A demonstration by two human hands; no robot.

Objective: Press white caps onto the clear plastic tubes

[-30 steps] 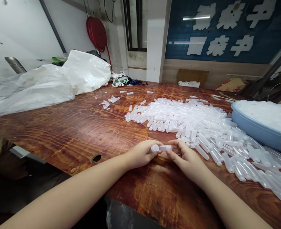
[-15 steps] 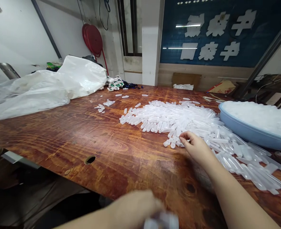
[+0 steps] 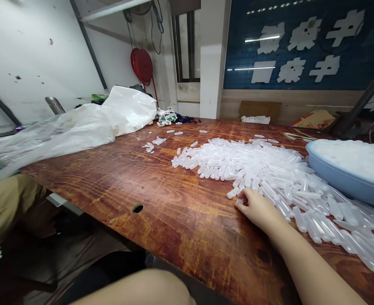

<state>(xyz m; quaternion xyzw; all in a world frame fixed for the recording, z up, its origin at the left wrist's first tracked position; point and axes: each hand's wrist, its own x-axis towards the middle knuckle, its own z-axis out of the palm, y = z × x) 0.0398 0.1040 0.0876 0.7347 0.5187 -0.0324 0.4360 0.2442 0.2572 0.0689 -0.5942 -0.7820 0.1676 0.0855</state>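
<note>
My right hand (image 3: 253, 207) is at the near edge of a heap of translucent white plastic tubes (image 3: 225, 159). Its thumb and fingertips are closed on a small plastic tube (image 3: 239, 201), mostly covered by the fingers. Other tubes lie right beside the fingertips. At the bottom edge only the wrist or back of my left hand (image 3: 171, 286) shows; its fingers are out of frame, so I cannot see what it holds.
A blue basin (image 3: 333, 173) full of white pieces stands at the right. A white plastic sheet (image 3: 91, 120) covers the table's far left. The wooden table (image 3: 161, 203) has a round hole near its front edge. Another person's clothed leg (image 3: 9, 207) shows at left.
My left hand, blurred over translucent pieces before, has dropped mostly out of frame. My right hand has drawn slightly back towards me with its fingers pinched. The view has swung left.
</note>
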